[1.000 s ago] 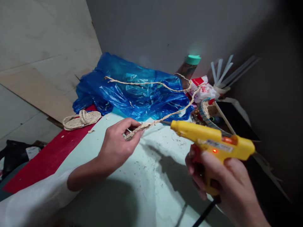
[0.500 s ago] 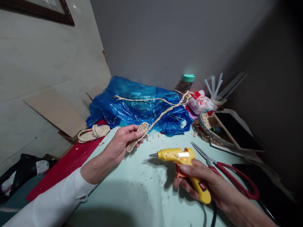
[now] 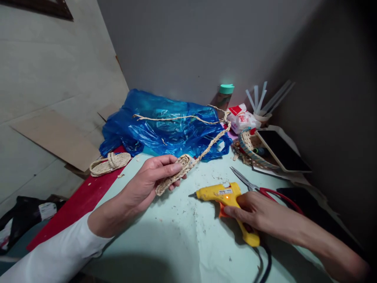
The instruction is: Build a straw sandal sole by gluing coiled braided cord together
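Between thumb and fingers, my left hand (image 3: 150, 177) holds a flat oval coil of braided straw (image 3: 169, 181). From the coil a long braid (image 3: 213, 143) runs up to the right, with thin loose strands at its far end over the blue plastic. My right hand (image 3: 253, 210) is on the handle of a yellow glue gun (image 3: 219, 192), thumb near the orange trigger. The gun lies low over the table, its nozzle pointing left toward the coil but apart from it. A small woven straw slipper (image 3: 110, 163) lies at the table's left.
Scissors with red handles (image 3: 247, 181) lie beyond my right hand. Blue plastic (image 3: 165, 133) covers the back. At the right are a basket (image 3: 246, 147), a tablet (image 3: 284, 151), a pink-white packet (image 3: 243, 120), a green-lidded jar (image 3: 226, 94) and glue sticks (image 3: 257, 98).
My right hand has shifted over the top of the glue gun's handle, and the gun sits lower. The coil is tilted slightly differently in my left hand. The whole view has shifted.
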The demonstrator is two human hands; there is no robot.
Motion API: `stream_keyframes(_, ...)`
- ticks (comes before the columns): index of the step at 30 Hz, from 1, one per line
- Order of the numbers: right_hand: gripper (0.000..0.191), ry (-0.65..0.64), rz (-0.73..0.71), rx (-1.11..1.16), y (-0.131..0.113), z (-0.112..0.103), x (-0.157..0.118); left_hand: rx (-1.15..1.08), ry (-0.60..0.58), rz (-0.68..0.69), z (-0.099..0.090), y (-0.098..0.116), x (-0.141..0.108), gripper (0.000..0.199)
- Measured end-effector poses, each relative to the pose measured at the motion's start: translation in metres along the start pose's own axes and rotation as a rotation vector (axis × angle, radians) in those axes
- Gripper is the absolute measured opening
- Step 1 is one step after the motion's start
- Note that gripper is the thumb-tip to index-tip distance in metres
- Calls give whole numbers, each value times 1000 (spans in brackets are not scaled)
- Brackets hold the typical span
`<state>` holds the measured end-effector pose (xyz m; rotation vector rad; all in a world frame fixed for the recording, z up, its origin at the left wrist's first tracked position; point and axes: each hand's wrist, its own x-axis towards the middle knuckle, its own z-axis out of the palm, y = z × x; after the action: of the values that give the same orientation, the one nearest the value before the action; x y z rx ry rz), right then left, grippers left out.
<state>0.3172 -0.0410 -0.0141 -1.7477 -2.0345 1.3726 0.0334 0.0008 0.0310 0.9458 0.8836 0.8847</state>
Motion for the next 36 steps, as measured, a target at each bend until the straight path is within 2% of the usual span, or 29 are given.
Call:
stream_keyframes(2, 60, 182, -19, -216, -2, -8, -3, 9, -5, -21, 4, 1, -2, 13)
stream_keyframes(4, 61, 335, -89, -273, -10, -13, -5, 12, -26, -44, 10, 1, -3, 14)
stream_keyframes(5, 58, 414, -150, -207, -16, -13, -6, 14, -42, -55, 14, 0, -3, 14)
stream_keyframes(6, 50, 441, -218, -71, -23, -13, -6, 17, -58, -64, 17, 0, -3, 14)
stream_keyframes(8, 36, 401, -338, 350, -36, -9, -4, 33, -85, -72, 23, -3, -2, 13)
stream_keyframes(10, 34, 344, -379, 688, -45, -5, 0, 57, -97, -78, 28, -7, 0, 13)
stream_keyframes(13, 25, 317, -433, 876, -50, 0, 6, 100, -110, -90, 31, -13, 2, 13)
stream_keyframes(19, 14, 249, -463, 936, -44, 0, 9, 206, -102, -125, 29, -23, 3, 18)
stream_keyframes(25, 8, 183, -580, 894, -40, 0, 7, 297, -131, -150, 28, -22, -1, 21)
stream_keyframes(36, 12, 190, -557, 797, -40, 2, 6, 438, -132, -201, 30, -23, -3, 26)
